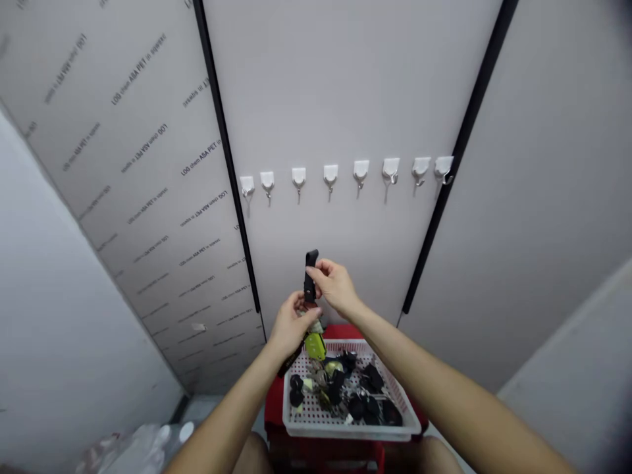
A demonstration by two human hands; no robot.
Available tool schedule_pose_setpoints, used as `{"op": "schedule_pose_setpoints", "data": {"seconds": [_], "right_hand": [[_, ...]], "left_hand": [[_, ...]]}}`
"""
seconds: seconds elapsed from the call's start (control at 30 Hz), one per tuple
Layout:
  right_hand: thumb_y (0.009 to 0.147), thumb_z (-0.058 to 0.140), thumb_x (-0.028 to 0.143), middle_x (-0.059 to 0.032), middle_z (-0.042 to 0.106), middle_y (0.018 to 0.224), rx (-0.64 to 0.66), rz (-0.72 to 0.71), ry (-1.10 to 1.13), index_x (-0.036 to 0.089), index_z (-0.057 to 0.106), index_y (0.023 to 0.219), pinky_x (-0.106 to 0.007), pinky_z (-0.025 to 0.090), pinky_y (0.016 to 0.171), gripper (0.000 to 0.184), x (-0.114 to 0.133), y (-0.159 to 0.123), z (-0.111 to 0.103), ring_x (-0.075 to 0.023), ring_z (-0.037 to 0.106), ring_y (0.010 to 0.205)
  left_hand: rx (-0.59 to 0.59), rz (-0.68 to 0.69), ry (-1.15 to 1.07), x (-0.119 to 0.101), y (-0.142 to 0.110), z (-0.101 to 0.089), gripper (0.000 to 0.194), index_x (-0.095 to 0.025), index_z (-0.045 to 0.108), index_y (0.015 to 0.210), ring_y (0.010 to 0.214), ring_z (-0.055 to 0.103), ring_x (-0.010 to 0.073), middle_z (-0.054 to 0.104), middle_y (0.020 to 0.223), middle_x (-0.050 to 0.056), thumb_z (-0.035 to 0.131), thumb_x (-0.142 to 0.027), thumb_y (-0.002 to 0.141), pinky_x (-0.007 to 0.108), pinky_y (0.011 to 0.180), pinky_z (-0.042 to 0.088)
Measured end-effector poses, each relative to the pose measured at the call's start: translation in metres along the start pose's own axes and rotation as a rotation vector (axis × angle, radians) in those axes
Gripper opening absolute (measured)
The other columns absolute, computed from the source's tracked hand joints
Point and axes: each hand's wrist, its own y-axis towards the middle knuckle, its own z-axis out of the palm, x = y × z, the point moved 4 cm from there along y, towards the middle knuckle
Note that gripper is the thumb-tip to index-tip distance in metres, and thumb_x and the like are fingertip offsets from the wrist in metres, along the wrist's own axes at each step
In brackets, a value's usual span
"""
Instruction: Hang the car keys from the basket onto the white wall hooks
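Above the basket, both of my hands hold one keychain with a black strap loop (311,276). The thumb and fingers of my right hand (334,284) pinch the strap near its top. Lower down, my left hand (291,324) grips where the strap meets the hanging pieces, which its fingers partly hide. A yellow-green piece (315,346) dangles below it. Underneath stands a white plastic basket (345,431) with a perforated bottom. Several keys and black key fobs (372,377) lie jumbled in it.
A row of several white adhesive hooks (330,174) runs across the pale wall panel (345,85) ahead. Black strips (224,141) edge the panel. The basket rests on a red support (276,411). Clear plastic bottles (143,447) stand at lower left.
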Motion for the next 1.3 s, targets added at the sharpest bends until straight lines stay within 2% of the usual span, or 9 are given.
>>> {"op": "schedule_pose_setpoints", "data": {"seconds": [0.1,0.17,0.27,0.5,0.7,0.87,1.03,1.2,1.3], "right_hand": [[0.06,0.045,0.03,0.0081,0.036,0.037,-0.053,-0.073,-0.108,0.016,0.038,0.053,-0.016,0.027,0.031,0.017,0.023,0.013,0.003,-0.0032,0.033,0.029],[0.059,0.046,0.028,0.0082,0.037,0.037,-0.025,-0.095,-0.11,0.016,0.038,0.054,-0.016,0.027,0.031,0.015,0.038,0.021,0.008,-0.0034,0.034,0.029],[0.058,0.046,0.024,0.0088,0.039,0.038,0.054,-0.111,-0.004,0.017,0.037,0.057,-0.015,0.029,0.029,0.012,0.058,0.035,0.019,-0.0034,0.035,0.027],[0.055,0.052,0.019,0.0106,0.037,0.035,0.094,-0.123,0.146,0.017,0.034,0.055,-0.015,0.033,0.029,0.018,0.087,0.068,0.054,-0.0034,0.038,0.027],[0.06,0.051,0.028,0.0084,0.039,0.032,0.158,-0.056,0.195,0.016,0.035,0.053,-0.015,0.035,0.03,0.022,0.098,0.086,0.086,-0.0028,0.037,0.027],[0.057,0.054,0.032,0.0081,0.034,0.026,0.048,-0.009,0.049,0.017,0.032,0.047,-0.017,0.034,0.027,0.029,0.102,0.099,0.097,-0.0041,0.034,0.024],[0.052,0.056,0.038,0.0065,0.035,0.027,-0.037,0.023,-0.127,0.018,0.035,0.047,-0.02,0.035,0.027,0.03,0.092,0.111,0.103,-0.0068,0.037,0.027],[0.05,0.054,0.045,0.0039,0.039,0.032,-0.086,-0.062,-0.353,0.017,0.041,0.048,-0.019,0.034,0.032,0.031,0.078,0.119,0.107,-0.0074,0.041,0.032],[0.051,0.053,0.046,0.0005,0.046,0.039,-0.097,-0.159,-0.501,0.015,0.045,0.05,-0.019,0.035,0.038,0.031,0.075,0.116,0.107,-0.008,0.044,0.038]], "left_hand": [[-0.113,0.032,0.001,-0.015,0.014,-0.005,0.017,-0.014,0.048,0.075,0.058,0.045,0.0073,0.05,0.065,0.0,0.048,-0.024,0.061,0.018,0.055,0.035],[-0.155,0.042,0.006,-0.026,0.023,-0.012,0.016,-0.014,0.05,0.073,0.054,0.044,0.0064,0.049,0.061,-0.001,0.046,-0.025,0.062,0.017,0.051,0.034],[-0.17,0.042,-0.049,-0.038,0.033,-0.025,0.02,-0.014,0.051,0.077,0.051,0.044,0.0054,0.049,0.061,-0.001,0.046,-0.026,0.062,0.016,0.049,0.034],[-0.228,-0.031,-0.323,-0.058,0.041,-0.058,0.032,-0.013,0.046,0.084,0.045,0.046,0.0049,0.05,0.066,0.001,0.048,-0.033,0.059,0.017,0.043,0.036],[-0.28,-0.012,-0.39,-0.071,0.047,-0.086,0.03,-0.013,0.045,0.082,0.043,0.046,0.0037,0.05,0.063,-0.001,0.048,-0.033,0.059,0.017,0.042,0.036],[-0.277,-0.016,-0.364,-0.072,0.054,-0.098,0.024,-0.013,0.045,0.075,0.042,0.045,0.0036,0.049,0.061,-0.001,0.048,-0.032,0.06,0.016,0.04,0.034],[-0.263,-0.045,-0.385,-0.061,0.057,-0.102,0.024,-0.013,0.046,0.073,0.042,0.045,0.0036,0.05,0.061,-0.001,0.048,-0.032,0.059,0.016,0.04,0.033],[-0.228,-0.089,-0.362,-0.047,0.057,-0.1,0.024,-0.012,0.047,0.071,0.041,0.044,0.0044,0.05,0.059,0.0,0.049,-0.032,0.058,0.017,0.04,0.032],[-0.269,-0.092,-0.245,-0.039,0.059,-0.103,0.019,-0.012,0.048,0.067,0.04,0.043,0.0043,0.05,0.056,-0.001,0.046,-0.029,0.06,0.017,0.039,0.031]]}}
